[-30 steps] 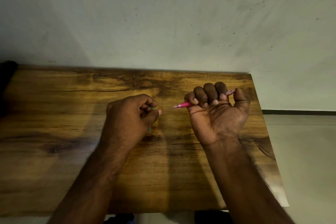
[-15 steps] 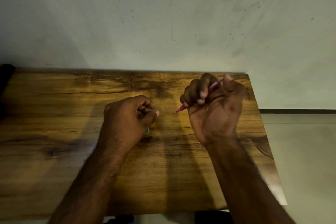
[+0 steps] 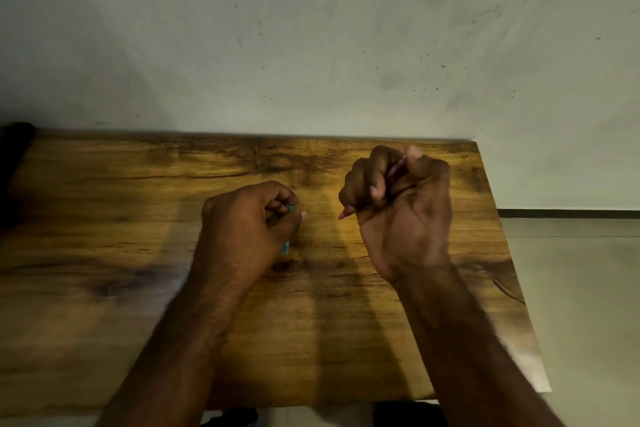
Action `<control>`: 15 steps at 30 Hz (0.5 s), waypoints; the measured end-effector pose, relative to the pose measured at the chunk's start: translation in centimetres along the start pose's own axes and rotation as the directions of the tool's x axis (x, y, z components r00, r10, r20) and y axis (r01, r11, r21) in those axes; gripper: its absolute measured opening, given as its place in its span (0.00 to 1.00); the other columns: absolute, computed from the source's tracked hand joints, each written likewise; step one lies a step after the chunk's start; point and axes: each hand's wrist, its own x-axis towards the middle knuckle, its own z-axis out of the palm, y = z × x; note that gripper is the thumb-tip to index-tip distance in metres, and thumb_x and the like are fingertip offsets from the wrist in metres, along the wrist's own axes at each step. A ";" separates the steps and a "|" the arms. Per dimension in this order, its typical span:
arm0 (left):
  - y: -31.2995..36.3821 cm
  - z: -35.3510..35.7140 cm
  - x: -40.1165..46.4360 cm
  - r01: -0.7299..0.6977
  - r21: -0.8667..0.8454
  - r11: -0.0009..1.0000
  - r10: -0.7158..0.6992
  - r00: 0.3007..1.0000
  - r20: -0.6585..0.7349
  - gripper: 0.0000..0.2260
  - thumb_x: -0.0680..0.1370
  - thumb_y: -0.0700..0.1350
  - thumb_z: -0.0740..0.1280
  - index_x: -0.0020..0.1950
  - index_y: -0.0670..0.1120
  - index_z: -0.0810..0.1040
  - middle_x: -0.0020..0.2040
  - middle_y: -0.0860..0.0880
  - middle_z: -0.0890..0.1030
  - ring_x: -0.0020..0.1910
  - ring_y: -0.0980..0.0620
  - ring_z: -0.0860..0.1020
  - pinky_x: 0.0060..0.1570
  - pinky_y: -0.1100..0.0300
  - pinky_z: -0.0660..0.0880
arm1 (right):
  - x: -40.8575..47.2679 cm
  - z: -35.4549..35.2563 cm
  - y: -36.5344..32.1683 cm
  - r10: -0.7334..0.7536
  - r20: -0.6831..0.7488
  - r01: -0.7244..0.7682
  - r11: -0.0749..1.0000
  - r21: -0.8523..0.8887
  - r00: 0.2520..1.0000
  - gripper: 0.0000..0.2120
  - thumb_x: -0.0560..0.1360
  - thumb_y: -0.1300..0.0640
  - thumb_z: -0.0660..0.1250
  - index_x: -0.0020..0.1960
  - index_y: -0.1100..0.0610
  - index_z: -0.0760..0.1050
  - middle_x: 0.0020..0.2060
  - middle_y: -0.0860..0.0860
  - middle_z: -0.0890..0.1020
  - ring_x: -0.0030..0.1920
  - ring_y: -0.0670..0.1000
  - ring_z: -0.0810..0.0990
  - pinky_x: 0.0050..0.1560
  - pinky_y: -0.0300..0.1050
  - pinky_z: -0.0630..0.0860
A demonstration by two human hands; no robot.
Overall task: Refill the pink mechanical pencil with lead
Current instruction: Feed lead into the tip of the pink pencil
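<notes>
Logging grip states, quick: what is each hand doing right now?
Left hand: curled round a small teal item, mostly hidden.
Right hand: fist gripping the pink mechanical pencil, tip pointing down-left.

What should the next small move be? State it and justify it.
Probably press the thumb down on the pink pencil's top end: the right hand fists the barrel, tip pointing down-left, thumb over the top, while the left hand holds a teal object, likely the lead case.
</notes>
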 end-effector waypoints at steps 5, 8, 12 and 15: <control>0.0 0.1 0.0 0.003 0.014 1.000 -0.003 1.000 -0.002 0.08 0.72 0.54 0.77 0.48 0.56 0.84 0.38 0.60 0.82 0.40 0.64 0.80 0.52 0.47 0.82 | 0.2 -0.4 0.0 0.041 -0.015 -0.037 0.980 0.195 0.999 0.24 0.78 0.42 0.54 0.34 0.59 0.67 0.25 0.51 0.62 0.29 0.51 0.59 0.34 0.49 0.58; 0.1 0.2 0.0 0.001 0.022 1.000 -0.001 1.000 0.001 0.08 0.72 0.55 0.77 0.48 0.56 0.84 0.38 0.60 0.82 0.40 0.64 0.80 0.53 0.46 0.82 | 0.2 -0.4 0.1 0.065 -0.043 -0.052 0.964 0.261 0.997 0.23 0.79 0.44 0.52 0.32 0.58 0.66 0.25 0.51 0.61 0.29 0.51 0.59 0.34 0.47 0.61; 0.0 0.1 0.0 -0.003 0.032 0.999 0.003 1.000 0.001 0.08 0.72 0.55 0.77 0.48 0.56 0.84 0.38 0.61 0.82 0.40 0.65 0.80 0.52 0.48 0.82 | 0.1 -0.8 -0.1 0.120 -0.075 -0.075 0.896 0.438 0.990 0.25 0.81 0.42 0.49 0.33 0.57 0.66 0.26 0.50 0.60 0.30 0.50 0.58 0.35 0.47 0.60; -0.1 0.1 0.0 -0.016 0.037 0.999 0.016 1.000 0.001 0.08 0.72 0.56 0.76 0.48 0.56 0.85 0.37 0.61 0.82 0.41 0.66 0.80 0.50 0.52 0.82 | 0.1 -1.5 0.0 0.136 -0.134 -0.034 0.814 0.580 0.982 0.24 0.81 0.41 0.49 0.34 0.55 0.65 0.27 0.49 0.61 0.30 0.49 0.57 0.36 0.46 0.60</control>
